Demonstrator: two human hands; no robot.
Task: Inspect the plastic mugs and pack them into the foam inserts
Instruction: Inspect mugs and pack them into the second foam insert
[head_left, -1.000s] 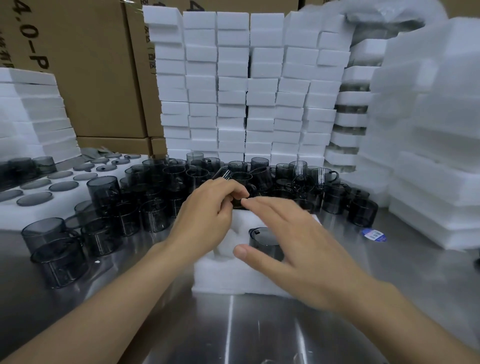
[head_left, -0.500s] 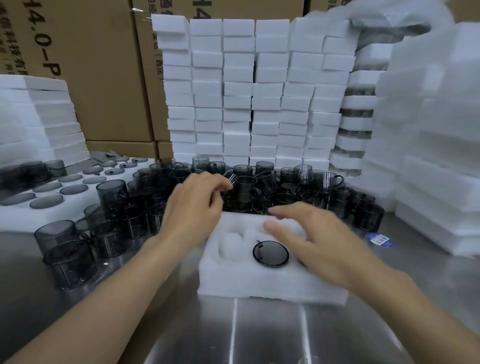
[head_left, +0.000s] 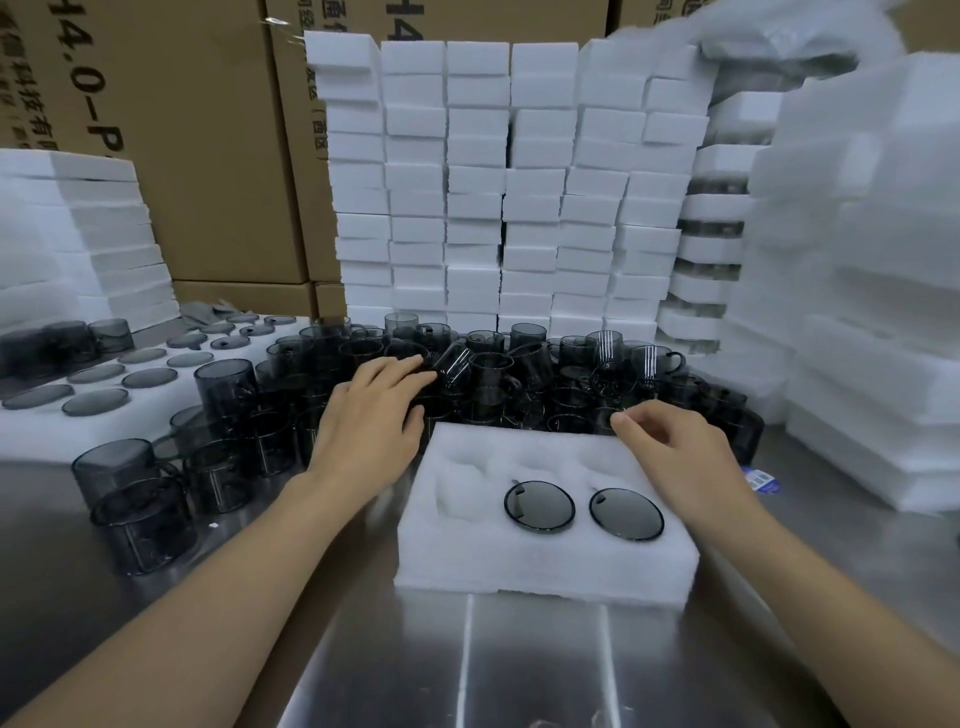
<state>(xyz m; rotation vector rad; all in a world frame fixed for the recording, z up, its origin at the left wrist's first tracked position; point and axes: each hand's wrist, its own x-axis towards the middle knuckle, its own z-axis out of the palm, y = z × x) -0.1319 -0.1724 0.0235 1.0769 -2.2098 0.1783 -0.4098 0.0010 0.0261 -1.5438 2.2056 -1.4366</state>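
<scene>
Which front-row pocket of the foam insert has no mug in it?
The left pocket, nearest the left hand: it shows only white foam, while the middle mug and right mug fill the other two.

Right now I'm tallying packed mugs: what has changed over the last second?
The right hand left the insert for the mug pile behind it, uncovering a second mug in the right pocket. The left hand reached further into the pile, toward a tilted mug. The middle mug, insert and foam stacks stayed put.
</scene>
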